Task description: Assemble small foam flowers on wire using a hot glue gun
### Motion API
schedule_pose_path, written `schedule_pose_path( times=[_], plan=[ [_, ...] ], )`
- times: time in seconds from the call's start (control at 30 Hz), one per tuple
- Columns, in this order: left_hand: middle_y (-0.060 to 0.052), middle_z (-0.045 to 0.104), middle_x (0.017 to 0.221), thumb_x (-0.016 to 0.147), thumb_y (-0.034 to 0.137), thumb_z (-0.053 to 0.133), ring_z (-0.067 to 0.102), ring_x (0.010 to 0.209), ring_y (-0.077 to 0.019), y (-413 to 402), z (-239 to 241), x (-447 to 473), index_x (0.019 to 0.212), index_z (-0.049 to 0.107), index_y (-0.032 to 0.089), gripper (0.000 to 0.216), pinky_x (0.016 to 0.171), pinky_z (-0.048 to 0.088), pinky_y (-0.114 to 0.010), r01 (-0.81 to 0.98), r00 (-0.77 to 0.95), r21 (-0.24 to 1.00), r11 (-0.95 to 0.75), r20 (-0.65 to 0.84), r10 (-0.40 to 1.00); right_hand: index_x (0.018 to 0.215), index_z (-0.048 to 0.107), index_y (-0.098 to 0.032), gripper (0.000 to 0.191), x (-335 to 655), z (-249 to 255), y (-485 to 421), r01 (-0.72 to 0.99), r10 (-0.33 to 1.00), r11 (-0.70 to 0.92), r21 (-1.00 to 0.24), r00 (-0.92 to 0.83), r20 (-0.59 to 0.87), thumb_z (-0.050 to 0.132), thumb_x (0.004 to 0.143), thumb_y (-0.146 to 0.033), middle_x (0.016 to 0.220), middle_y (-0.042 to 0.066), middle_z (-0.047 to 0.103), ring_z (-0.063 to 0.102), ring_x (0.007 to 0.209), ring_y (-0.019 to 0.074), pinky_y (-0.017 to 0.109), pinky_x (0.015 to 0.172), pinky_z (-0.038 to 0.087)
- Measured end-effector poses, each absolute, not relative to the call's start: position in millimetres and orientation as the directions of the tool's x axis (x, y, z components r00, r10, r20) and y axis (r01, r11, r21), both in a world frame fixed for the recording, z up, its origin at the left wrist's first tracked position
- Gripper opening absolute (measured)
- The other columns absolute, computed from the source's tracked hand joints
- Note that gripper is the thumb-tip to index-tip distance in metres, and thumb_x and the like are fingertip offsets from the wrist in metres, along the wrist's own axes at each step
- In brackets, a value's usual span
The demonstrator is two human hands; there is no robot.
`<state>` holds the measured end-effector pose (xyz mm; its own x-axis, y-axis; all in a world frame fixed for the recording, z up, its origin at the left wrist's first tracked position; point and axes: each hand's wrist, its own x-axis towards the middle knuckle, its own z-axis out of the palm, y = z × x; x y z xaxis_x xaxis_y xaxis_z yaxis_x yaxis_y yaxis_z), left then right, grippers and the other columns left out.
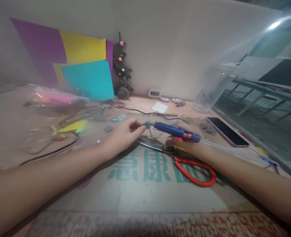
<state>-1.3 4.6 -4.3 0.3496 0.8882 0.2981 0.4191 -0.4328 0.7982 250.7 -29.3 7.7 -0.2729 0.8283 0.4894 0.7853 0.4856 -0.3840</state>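
My right hand (pixel 184 140) is wrapped round a blue hot glue gun (pixel 171 129), with a clear glue stick (pixel 224 148) trailing from its back end. The gun's nozzle points left and meets a small teal piece (pixel 148 124), which my left hand (pixel 128 131) pinches between thumb and fingertips. A thin dark strand hangs below that piece; its exact shape is too small to tell. Beneath both hands lie scissors (pixel 194 177) with red handles, their blades (pixel 151 144) pointing left and partly hidden by my right hand.
A black phone (pixel 226 131) and grey yarn (pixel 208 128) lie at right. Behind stand a small decorated tree (pixel 122 65), a white clock (pixel 154 93) and a clear plastic container (pixel 206 92). A black cable (pixel 147 113) crosses the table; teal paper (pixel 88 80) leans at the wall.
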Motion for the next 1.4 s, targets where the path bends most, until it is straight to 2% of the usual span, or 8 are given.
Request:
schedule_pose_path(
  times=[0.27, 0.5, 0.7, 1.17, 1.4],
  plan=[
    [0.0, 0.065, 0.081, 0.088, 0.039, 0.057, 0.059, 0.077, -0.0173, 6.4, -6.1, -1.1, 0.081, 0.062, 0.019, 0.022, 0.07, 0.042, -0.029, 0.417, 0.354, 0.797, -0.437, 0.3, 0.886, 0.067, 0.058, -0.021, 0.026, 249.0, 9.3, -29.3, 0.789, 0.829, 0.48, -0.384, -0.264, 0.494, 0.071, 0.074, -0.042, 0.057, -0.001, 0.056, 0.052, 0.054, 0.0136, 0.025, 0.054, 0.039],
    [0.0, 0.066, 0.081, 0.088, 0.039, 0.056, 0.06, 0.078, -0.018, 6.5, -6.4, -1.9, 0.081, 0.061, 0.019, 0.022, 0.07, 0.042, -0.029, 0.432, 0.354, 0.783, -0.448, 0.31, 0.882, 0.067, 0.057, -0.021, 0.026, 250.5, 10.2, -28.5, 0.804, 0.815, 0.494, -0.332, -0.296, 0.498, 0.071, 0.075, -0.041, 0.058, -0.002, 0.056, 0.052, 0.056, 0.0131, 0.025, 0.055, 0.039],
    [0.0, 0.066, 0.081, 0.088, 0.039, 0.055, 0.06, 0.078, -0.0183, 6.0, -4.3, -1.1, 0.08, 0.06, 0.019, 0.022, 0.071, 0.042, -0.029, 0.426, 0.359, 0.79, -0.442, 0.301, 0.884, 0.065, 0.054, -0.022, 0.028, 248.4, 8.7, -28.5, 0.787, 0.821, 0.485, -0.382, -0.26, 0.509, 0.07, 0.075, -0.042, 0.057, -0.002, 0.054, 0.052, 0.055, 0.0143, 0.026, 0.055, 0.039],
    [-0.001, 0.066, 0.081, 0.088, 0.037, 0.055, 0.06, 0.078, -0.018, 4.4, -2.8, -1.0, 0.079, 0.06, 0.018, 0.021, 0.07, 0.042, -0.028, 0.418, 0.361, 0.794, -0.442, 0.301, 0.882, 0.066, 0.055, -0.022, 0.028, 249.0, 9.9, -29.2, 0.786, 0.831, 0.483, -0.386, -0.272, 0.486, 0.069, 0.076, -0.044, 0.057, -0.001, 0.055, 0.052, 0.055, 0.015, 0.027, 0.054, 0.038],
    [-0.001, 0.068, 0.082, 0.087, 0.037, 0.056, 0.061, 0.078, -0.0183, 3.7, -1.5, -0.3, 0.08, 0.061, 0.018, 0.021, 0.07, 0.043, -0.028, 0.422, 0.346, 0.8, -0.425, 0.291, 0.892, 0.065, 0.054, -0.022, 0.026, 247.7, 12.4, -31.0, 0.829, 0.868, 0.403, -0.388, -0.213, 0.448, 0.068, 0.076, -0.041, 0.058, -0.001, 0.054, 0.053, 0.056, 0.0159, 0.027, 0.053, 0.038]
  ],
)
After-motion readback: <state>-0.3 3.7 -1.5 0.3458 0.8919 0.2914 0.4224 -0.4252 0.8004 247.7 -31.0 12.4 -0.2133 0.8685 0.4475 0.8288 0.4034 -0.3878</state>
